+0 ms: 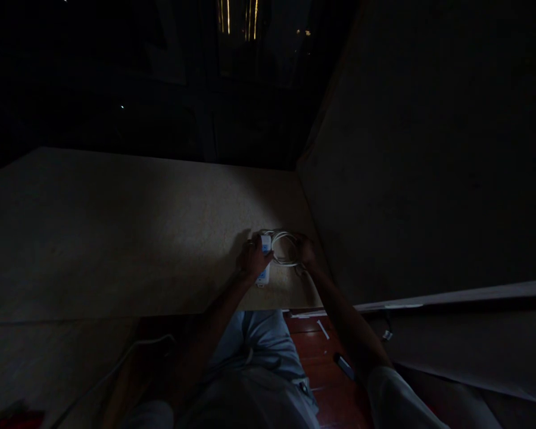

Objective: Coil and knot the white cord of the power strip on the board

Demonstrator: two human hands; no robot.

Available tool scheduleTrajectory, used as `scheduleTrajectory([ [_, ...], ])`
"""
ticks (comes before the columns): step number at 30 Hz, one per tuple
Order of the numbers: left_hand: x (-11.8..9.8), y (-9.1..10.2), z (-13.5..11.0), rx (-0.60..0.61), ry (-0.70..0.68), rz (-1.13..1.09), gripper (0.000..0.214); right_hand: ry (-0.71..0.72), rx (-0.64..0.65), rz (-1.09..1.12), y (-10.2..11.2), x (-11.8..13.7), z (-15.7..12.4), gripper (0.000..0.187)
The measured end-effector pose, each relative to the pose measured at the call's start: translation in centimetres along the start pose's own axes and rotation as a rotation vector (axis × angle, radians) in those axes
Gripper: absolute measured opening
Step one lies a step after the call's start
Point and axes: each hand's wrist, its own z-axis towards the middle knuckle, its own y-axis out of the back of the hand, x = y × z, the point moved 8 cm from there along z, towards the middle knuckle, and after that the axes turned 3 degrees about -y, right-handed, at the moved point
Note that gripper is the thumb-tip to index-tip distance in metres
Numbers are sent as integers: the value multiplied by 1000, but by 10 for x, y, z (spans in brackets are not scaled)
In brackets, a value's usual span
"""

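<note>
A white power strip [264,275] with blue socket faces lies on the pale stone-like ledge, its long side pointing away from me. My left hand [254,260] is closed over its middle, with a ring on one finger. Just right of the strip, its white cord [286,264] is wound into a loose round coil. My right hand [304,250] grips the coil's right side, the fingers partly lost in shadow. The coil and the strip lie close together.
A dark wall [420,179] rises right beside the ledge [152,238]. Dark window panes [259,65] stand behind. Below are a reddish floor [312,351] with a dark oblong object [343,366], and a pale cable [116,363] at lower left.
</note>
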Motion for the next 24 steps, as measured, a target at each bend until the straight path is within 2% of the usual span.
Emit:
scheduleTrajectory([
  [5, 10, 2, -7, -84, -25, 84, 64, 59, 13, -2, -13, 17, -1, 48],
  [10, 11, -1, -10, -198, -127, 70, 63, 111, 115, -39, -21, 27, -2, 52],
  [18, 11, -33, -8, -289, -125, -115, 64, 120, 133, -211, -19, 27, 7, 55],
  [24, -13, -55, -7, -270, -171, -234, 67, 74, 60, -360, 1, 15, 10, 46],
])
